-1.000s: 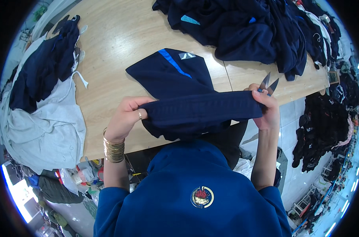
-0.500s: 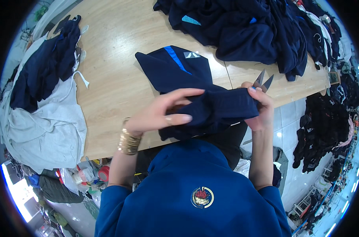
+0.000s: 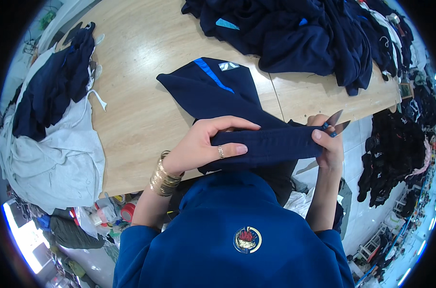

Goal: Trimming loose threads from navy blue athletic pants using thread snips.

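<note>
A navy garment lies at the table's near edge, with a bright blue stripe and a small pale patch on its far part. Its near edge, a wide waistband-like band, is stretched flat between my hands. My left hand pinches the left end of the band, thumb in front and fingers behind. My right hand grips the right end. Tucked in that same hand are thread snips, with both blades pointing up and away to the right. The fingers behind the cloth are partly hidden.
A big heap of navy garments covers the table's far right. Navy pieces and a pale grey cloth hang over the left edge of the wooden table. Dark clothes are piled past the right edge, over the tiled floor.
My hands have drawn the bunched band out straight and flat. My right hand has moved right and a little nearer with the snips, and my left hand has shifted slightly right.
</note>
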The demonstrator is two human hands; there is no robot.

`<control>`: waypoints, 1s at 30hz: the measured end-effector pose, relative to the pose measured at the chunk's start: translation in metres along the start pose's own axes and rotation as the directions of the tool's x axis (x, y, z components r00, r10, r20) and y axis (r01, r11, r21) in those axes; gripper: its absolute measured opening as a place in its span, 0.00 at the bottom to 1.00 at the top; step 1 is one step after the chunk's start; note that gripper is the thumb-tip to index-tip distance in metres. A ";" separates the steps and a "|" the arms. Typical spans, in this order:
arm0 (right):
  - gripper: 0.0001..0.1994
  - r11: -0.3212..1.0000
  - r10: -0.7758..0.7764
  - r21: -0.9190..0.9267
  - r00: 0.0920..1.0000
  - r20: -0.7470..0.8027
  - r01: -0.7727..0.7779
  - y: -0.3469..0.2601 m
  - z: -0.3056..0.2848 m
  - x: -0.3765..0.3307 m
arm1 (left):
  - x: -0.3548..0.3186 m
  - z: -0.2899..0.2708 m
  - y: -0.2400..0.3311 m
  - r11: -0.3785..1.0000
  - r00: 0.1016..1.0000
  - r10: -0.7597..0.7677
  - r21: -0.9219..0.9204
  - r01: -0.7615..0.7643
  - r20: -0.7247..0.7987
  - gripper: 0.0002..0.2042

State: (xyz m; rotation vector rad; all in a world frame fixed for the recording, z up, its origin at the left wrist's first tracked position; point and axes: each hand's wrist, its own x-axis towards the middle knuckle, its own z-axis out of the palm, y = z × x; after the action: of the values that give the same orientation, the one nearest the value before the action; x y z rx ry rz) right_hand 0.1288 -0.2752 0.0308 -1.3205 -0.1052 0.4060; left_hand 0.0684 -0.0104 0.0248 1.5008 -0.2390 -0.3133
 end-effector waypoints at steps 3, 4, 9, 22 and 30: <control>0.09 0.999 -0.036 -0.032 0.999 -0.033 0.035 -0.007 -0.006 -0.002 | -0.007 -0.012 0.009 0.984 0.977 -0.175 0.057 0.169 0.125 0.12; 0.09 0.997 -0.051 -0.058 0.998 -0.039 0.049 -0.008 -0.007 -0.003 | -0.009 -0.014 0.009 0.984 0.976 -0.177 0.061 0.170 0.127 0.12; 0.07 0.999 0.028 -0.040 0.999 -0.047 -0.029 0.015 -0.004 0.003 | -0.011 -0.013 -0.002 0.978 0.983 -0.097 -0.168 0.123 0.154 0.11; 0.07 0.964 0.012 -0.265 1.000 0.008 -0.009 0.077 0.047 -0.002 | -0.002 0.011 -0.014 0.963 1.000 -0.011 -0.270 0.004 -0.026 0.09; 0.16 0.759 -0.206 -0.612 0.974 0.095 0.220 -0.005 0.049 -0.026 | -0.006 0.007 0.003 0.984 0.993 0.090 0.162 -0.076 -0.081 0.10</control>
State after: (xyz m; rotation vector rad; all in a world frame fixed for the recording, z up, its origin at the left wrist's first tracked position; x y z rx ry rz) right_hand 0.0907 -0.2405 0.0524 -1.9359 -0.4379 0.1872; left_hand 0.0609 -0.0150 0.0280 1.6524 -0.2609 -0.1634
